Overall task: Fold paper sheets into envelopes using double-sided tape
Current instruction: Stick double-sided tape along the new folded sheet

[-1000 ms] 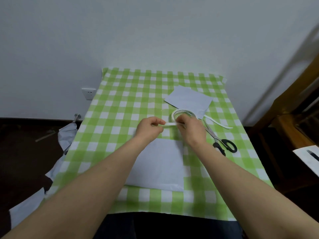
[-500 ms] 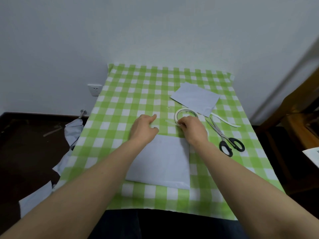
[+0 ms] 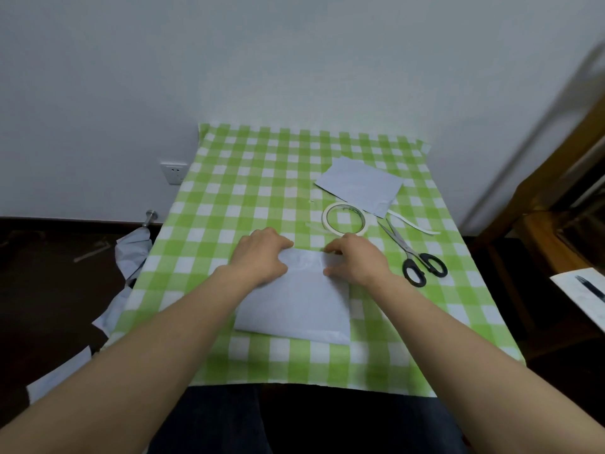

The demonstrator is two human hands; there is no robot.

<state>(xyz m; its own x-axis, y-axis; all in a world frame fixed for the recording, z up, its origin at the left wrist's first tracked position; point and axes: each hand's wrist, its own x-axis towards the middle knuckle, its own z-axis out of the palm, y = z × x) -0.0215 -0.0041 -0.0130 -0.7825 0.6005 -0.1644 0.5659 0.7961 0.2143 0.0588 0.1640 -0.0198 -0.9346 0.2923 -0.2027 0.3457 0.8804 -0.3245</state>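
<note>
The paper sheet [image 3: 294, 306] lies flat on the worktop [image 3: 229, 198], nearer than the fingers, with only its far edge between them. The left hand [image 3: 260, 255] and the right hand [image 3: 358, 258] each curl over this edge and seem to pinch it, probably to turn the flap down evenly. Just beyond the right fingers rests the tape roll [image 3: 343, 219], kept near for the next strip. The scissors [image 3: 412, 257] are at their right, and farther away lies a second folded paper [image 3: 360, 188].
</note>
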